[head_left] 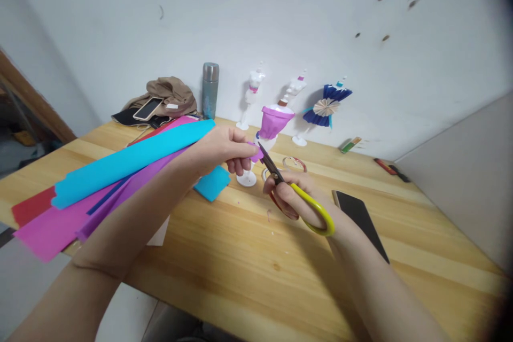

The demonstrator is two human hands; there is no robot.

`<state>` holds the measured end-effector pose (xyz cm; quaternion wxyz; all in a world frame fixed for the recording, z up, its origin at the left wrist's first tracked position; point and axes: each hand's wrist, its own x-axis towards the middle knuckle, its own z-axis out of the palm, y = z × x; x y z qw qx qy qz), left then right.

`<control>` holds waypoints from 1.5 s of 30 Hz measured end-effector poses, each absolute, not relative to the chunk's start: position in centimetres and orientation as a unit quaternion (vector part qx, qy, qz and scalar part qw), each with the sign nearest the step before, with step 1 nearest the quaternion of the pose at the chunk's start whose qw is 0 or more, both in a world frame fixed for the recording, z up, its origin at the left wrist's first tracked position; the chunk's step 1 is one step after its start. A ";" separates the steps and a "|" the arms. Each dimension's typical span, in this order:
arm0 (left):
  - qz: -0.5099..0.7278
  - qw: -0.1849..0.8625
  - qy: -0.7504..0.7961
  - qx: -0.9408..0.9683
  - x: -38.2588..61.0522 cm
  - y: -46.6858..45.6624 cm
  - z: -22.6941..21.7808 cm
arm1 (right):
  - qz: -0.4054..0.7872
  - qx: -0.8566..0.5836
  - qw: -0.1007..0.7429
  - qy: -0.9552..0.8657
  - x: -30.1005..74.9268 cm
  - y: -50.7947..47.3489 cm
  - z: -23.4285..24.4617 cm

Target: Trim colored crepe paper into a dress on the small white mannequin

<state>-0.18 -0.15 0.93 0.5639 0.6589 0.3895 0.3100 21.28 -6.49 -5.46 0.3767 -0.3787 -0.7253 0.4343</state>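
Note:
Between the thumb and fingers of my left hand (228, 148) is a small piece of purple paper (256, 153). My right hand (298, 197) is closed around scissors (316, 212) with yellow handles and dark blades. The blade tips point up and left, right at the edge of the purple piece; whether they cut into it I cannot tell. Just behind the hands stands a small white mannequin (246, 178) on a round base, wrapped in a purple paper top (276, 123). Its lower part is partly hidden by my left hand and the paper.
Long sheets of blue paper (136, 163), pink and red paper lie at left. A blue folded piece (212, 184) is near my left wrist. Behind are a thermos (210, 91), a brown cloth (172, 93), a phone (148, 109) and more mannequins (326, 107). A black tablet-like slab (363, 224) lies right.

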 end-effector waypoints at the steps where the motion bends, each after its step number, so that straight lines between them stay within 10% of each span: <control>1: 0.313 0.563 0.391 0.657 -0.2 -0.2 1.0 | 0.433 -0.378 0.378 -0.726 21.3 -6.5 -5.5; 45: 0.358 0.582 0.355 0.638 0.3 -0.1 -0.2 | 0.436 -0.428 0.381 -0.694 21.0 -6.8 -5.3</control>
